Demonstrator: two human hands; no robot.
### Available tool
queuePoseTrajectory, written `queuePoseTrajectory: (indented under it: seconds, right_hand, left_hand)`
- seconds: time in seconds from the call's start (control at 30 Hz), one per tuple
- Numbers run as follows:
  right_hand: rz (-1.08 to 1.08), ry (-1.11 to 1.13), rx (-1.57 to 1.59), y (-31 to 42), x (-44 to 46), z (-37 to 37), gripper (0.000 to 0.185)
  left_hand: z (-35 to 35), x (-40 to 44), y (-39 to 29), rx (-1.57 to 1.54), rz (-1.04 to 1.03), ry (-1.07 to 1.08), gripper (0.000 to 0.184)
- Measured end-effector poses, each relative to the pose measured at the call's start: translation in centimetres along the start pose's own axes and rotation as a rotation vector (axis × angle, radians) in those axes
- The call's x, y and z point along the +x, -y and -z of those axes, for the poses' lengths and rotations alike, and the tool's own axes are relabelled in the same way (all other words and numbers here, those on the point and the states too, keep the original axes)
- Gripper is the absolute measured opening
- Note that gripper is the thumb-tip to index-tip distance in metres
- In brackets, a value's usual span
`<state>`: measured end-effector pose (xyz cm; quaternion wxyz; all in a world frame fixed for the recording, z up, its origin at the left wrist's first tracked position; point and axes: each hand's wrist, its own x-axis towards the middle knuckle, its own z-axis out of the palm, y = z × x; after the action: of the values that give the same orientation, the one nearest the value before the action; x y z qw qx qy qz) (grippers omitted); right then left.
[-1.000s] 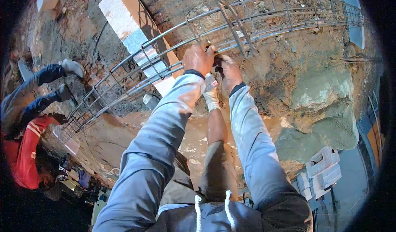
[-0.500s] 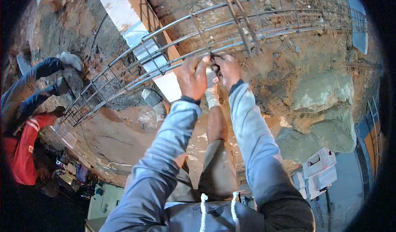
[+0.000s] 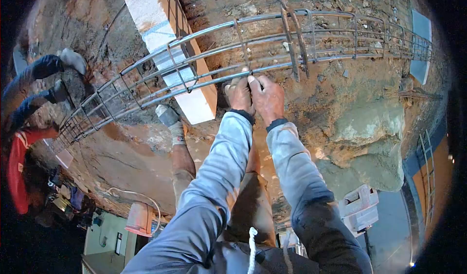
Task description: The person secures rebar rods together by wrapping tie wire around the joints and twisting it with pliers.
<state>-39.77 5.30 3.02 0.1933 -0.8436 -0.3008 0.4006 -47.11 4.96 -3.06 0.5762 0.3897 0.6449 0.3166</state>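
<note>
A long steel rebar cage (image 3: 331,58) of lengthwise bars and stirrups curves across the view above the ground. My left hand (image 3: 239,95) is closed, its fingertips up against the lowest bar where a stirrup meets it. Beside it, my right hand (image 3: 268,101) is also closed, thumb and fingers pinched just under the same joint. Whatever lies between the fingers is too small or hidden to make out. Two rusty short bars (image 3: 293,45) cross the cage to the right of my hands. Under the cage, on the left, lies a long white block (image 3: 197,106) with an orange-brown side.
At far left another person in a red sleeve (image 3: 19,172) bends near the cage's end. My covered foot (image 3: 168,116) stands on the muddy soil. A pinkish container (image 3: 140,219), a grey block (image 3: 359,203) and a ladder-like frame (image 3: 428,172) lie around the edges.
My hands have drawn close together, now just below the lowest bar. The view has shifted slightly, and the container at lower left has come into sight.
</note>
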Motion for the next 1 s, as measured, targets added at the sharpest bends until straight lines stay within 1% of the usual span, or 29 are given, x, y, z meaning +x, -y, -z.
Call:
queuePoseTrajectory:
  seconds: [0.03,0.1,0.17,0.23,0.3,0.37,0.4,0.43,0.5,0.57,0.63,0.7,0.77,0.8,0.83,0.87,0.9,0.93,0.97,1.0]
  right_hand:
    - [-0.002,0.006,-0.008,-0.1,0.0,0.0,0.031]
    - [-0.010,0.020,-0.008,0.3,0.0,0.2,0.031]
    - [-0.023,0.026,-0.006,0.4,-0.2,0.3,0.030]
    - [-0.031,0.023,0.002,0.5,-0.1,0.4,0.029]
    - [-0.082,0.045,0.029,0.6,-0.3,0.4,0.027]
    - [-0.105,0.052,0.039,0.6,-0.4,0.5,0.027]
    - [-0.128,0.060,0.052,0.6,-0.4,0.6,0.027]
    - [-0.124,0.058,0.053,0.6,-0.3,0.6,0.027]
    - [-0.076,0.040,0.036,0.5,-0.4,0.6,0.026]
    - [-0.082,0.037,0.071,0.4,-0.6,0.4,0.026]
    - [-0.089,0.037,0.100,-0.2,-1.0,0.3,0.026]
    - [-0.057,0.033,0.098,-1.7,-2.2,-0.1,0.024]
    - [-0.072,0.075,0.051,-1.9,-4.2,-0.2,0.022]
    - [-0.111,0.119,-0.049,-1.0,-5.1,0.0,0.020]
    - [-0.148,0.163,-0.150,0.0,-5.5,0.2,0.019]
    - [0.119,0.072,-0.235,1.3,-5.5,0.5,0.010]
    - [0.124,0.073,-0.238,2.8,-5.1,1.1,0.010]
    - [0.158,0.189,-0.387,4.4,-4.3,1.9,0.011]
    - [0.186,0.306,-0.536,5.8,-3.4,2.7,0.012]
    - [0.266,0.331,-0.584,6.7,-2.1,3.6,0.010]
  left_hand:
    - [0.2,0.4,0.1,-0.004,0.008,-0.004,0.013]
    - [1.4,1.6,-0.1,-0.581,0.661,0.100,0.009]
    - [1.4,1.4,-0.6,-0.588,0.654,0.061,0.009]
    - [2.1,0.9,-1.2,-0.761,0.584,0.150,0.014]
    - [2.3,0.7,-2.3,-0.822,0.607,0.121,0.015]
    - [2.5,1.2,-3.7,-1.115,0.761,0.121,0.013]
    - [2.4,1.8,-4.1,-1.152,0.771,0.112,0.014]
    - [2.2,2.2,-3.9,-1.153,0.768,0.115,0.014]
    - [2.1,2.5,-3.1,-1.033,0.736,0.148,0.014]
    - [2.2,2.7,-2.5,-1.056,0.739,0.137,0.015]
    - [1.8,3.1,-3.1,-0.909,0.697,0.182,0.014]
    - [1.7,2.8,-3.8,-0.899,0.675,0.181,0.011]
    - [2.4,1.9,-4.4,-0.672,0.708,0.198,0.011]
    - [2.8,1.8,-4.8,-0.620,0.695,0.243,0.014]
    - [3.1,1.9,-4.4,-0.624,0.691,0.240,0.014]
    - [3.5,1.9,-3.5,-0.558,0.695,0.285,0.015]
    - [3.7,1.9,-2.9,-0.492,0.700,0.330,0.016]
    - [3.6,2.1,-2.8,-0.355,0.535,0.333,0.019]
    - [3.7,2.1,-2.1,-0.360,0.534,0.338,0.019]
    - [4.0,2.2,-0.7,-0.376,0.605,0.369,0.019]
